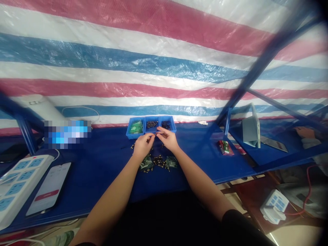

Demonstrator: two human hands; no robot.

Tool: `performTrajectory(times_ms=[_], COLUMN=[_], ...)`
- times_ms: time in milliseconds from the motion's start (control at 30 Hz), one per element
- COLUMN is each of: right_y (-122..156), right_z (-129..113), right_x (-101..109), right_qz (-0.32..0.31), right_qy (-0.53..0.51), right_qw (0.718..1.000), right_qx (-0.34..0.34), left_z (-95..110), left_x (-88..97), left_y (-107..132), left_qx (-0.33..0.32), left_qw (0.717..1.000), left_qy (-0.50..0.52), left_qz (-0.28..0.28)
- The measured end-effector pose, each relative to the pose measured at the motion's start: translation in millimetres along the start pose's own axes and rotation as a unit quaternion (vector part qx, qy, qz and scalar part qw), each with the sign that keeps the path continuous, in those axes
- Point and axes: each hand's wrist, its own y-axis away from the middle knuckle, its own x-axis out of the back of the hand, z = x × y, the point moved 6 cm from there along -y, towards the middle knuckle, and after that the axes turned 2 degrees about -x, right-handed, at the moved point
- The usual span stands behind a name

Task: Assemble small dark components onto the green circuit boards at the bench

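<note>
My left hand (142,145) and my right hand (167,137) meet fingertip to fingertip over the blue table (102,164), pinching a tiny dark part between them; what it is I cannot tell. Just beyond them stand three small blue bins (151,126); the left one holds green circuit boards, the other two hold small dark parts. Below my hands lie two green circuit boards (171,162) and a scatter of small dark screws or connectors (159,161).
A white power strip (17,184) and a phone (48,193) lie at the left. A red-green small pack (225,147) and a propped tablet (252,128) sit at the right. Another person's hand (304,131) rests far right. A striped tarp hangs behind; blue frame bars cross the right.
</note>
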Motion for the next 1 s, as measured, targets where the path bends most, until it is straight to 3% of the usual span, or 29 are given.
performTrajectory(times_ms=[100, 233, 333, 433, 533, 633, 1000], right_y=[-0.8, 4.3, 3.8, 1.0, -2.5, -4.2, -3.0], right_z=[3.7, 1.7, -2.9, -3.0, -0.6, 1.5, 0.8], right_x=[4.5, 18.7, 10.9, -9.7, -24.8, -32.7, -45.2], right_qz=[-0.001, -0.007, -0.075, -0.15, -0.161, -0.154, -0.161], right_qy=[0.001, 0.169, 0.309, 0.425, 0.517, 0.566, 0.579], right_qw=[1.0, 0.986, 0.948, 0.893, 0.84, 0.809, 0.797], right_qx=[-0.006, 0.014, 0.024, 0.008, -0.023, -0.041, -0.062], left_z=[-2.7, -13.7, -24.6, -25.9, -21.8, -18.9, -21.0], left_x=[1.4, 12.3, 18.1, 20.0, 19.2, 15.4, 7.1], left_y=[-3.5, -7.9, -7.9, -7.3, -6.8, -6.5, -4.9], left_qx=[-0.01, 0.022, 0.077, 0.088, 0.08, 0.068, 0.049], left_qw=[1.0, 0.998, 0.994, 0.993, 0.994, 0.996, 0.997], left_qy=[-0.007, -0.04, -0.06, -0.059, -0.051, -0.046, -0.049], left_qz=[-0.007, 0.034, 0.047, 0.048, 0.049, 0.038, 0.021])
